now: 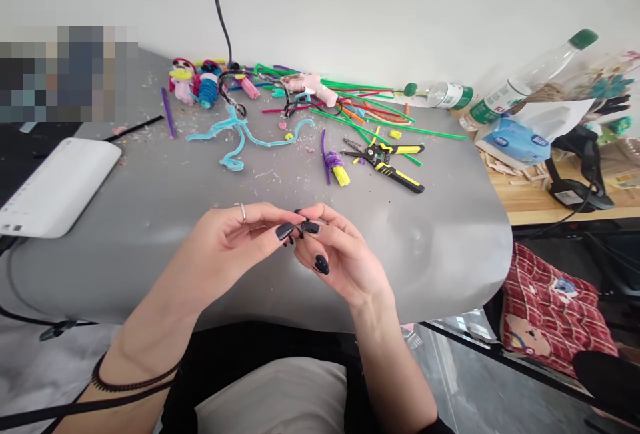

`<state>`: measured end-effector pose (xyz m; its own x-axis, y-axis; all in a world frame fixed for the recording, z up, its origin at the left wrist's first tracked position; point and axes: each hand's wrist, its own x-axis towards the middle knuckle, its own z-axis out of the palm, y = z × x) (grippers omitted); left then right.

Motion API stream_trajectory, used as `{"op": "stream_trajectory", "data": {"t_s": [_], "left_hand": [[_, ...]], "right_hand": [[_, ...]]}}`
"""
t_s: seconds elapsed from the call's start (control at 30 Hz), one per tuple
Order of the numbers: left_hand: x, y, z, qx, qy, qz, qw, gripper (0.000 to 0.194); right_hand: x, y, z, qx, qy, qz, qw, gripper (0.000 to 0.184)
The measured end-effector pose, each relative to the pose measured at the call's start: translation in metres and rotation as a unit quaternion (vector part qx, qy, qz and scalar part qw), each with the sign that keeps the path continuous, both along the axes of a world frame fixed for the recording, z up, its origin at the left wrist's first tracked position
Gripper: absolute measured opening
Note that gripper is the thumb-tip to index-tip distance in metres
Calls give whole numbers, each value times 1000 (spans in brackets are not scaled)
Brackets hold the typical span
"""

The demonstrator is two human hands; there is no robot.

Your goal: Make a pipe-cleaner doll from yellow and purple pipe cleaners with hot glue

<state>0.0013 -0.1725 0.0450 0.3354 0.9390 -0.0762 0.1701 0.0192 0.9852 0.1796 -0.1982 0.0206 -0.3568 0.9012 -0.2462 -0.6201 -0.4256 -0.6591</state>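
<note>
Above the front part of the grey table mat, my left hand [240,241] and my right hand [340,247] meet fingertip to fingertip. Both are closed in a pinch, thumbs against forefingers. A small dark bit shows between the tips, but dark nails hide what it is. Beyond the fingers lies a purple and yellow bundle of pipe cleaners [337,169]. Wire strippers [385,159] with yellow and black handles rest to its right, jaws apart. A light blue pipe cleaner figure [235,129] with long limbs lies further left.
Loose green pipe cleaners [440,133] and small pipe cleaner dolls [183,84] line the back by the wall. A white box-shaped device [63,187] sits at left. On the right stand plastic bottles [495,104] and a tissue pack [517,141]. A black cable [217,4] hangs down the wall.
</note>
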Motion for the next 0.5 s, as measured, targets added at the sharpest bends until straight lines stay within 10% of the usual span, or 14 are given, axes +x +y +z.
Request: {"op": "stream_trajectory", "data": {"t_s": [0.5], "left_hand": [[18,-15,-3,135,139,46,980,30]], "right_hand": [[-27,-13,3,54,-189,-107,975,25]]}}
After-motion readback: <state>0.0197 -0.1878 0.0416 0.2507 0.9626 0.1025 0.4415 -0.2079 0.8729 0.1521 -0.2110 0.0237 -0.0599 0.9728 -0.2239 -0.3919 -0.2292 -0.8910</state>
